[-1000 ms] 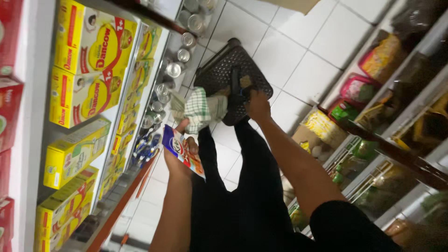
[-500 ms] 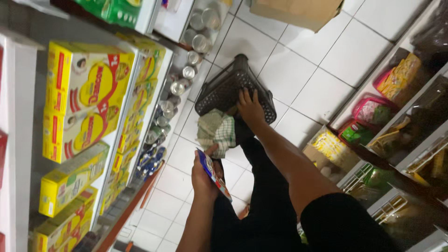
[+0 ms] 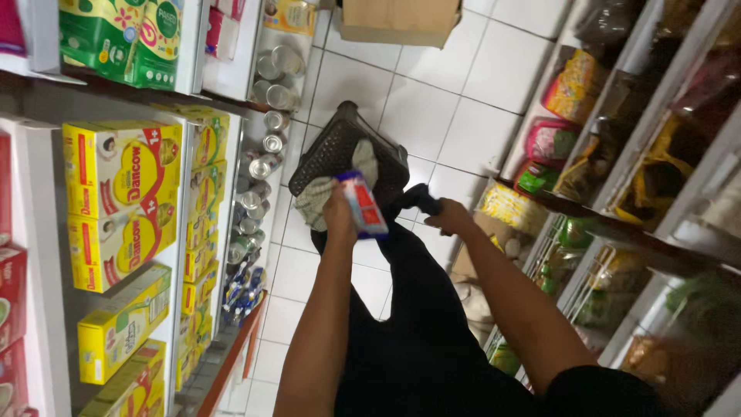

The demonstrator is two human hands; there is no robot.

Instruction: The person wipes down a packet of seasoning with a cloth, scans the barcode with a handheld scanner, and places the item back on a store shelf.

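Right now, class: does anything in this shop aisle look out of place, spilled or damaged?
Only the brown cardboard box standing on the tiled floor mid-aisle, not on a shelf. Otherwise nothing stands out: no spills show, and the yellow boxes and cans sit in rows.

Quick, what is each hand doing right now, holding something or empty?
Left hand: closed on a small blue, red and white packet, over the black basket.
Right hand: closed on the basket handle.

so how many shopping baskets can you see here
1. The black basket is in the aisle, just beyond the left hand, which holds a packet. The right hand grips its handle. Others may be hidden out of frame.
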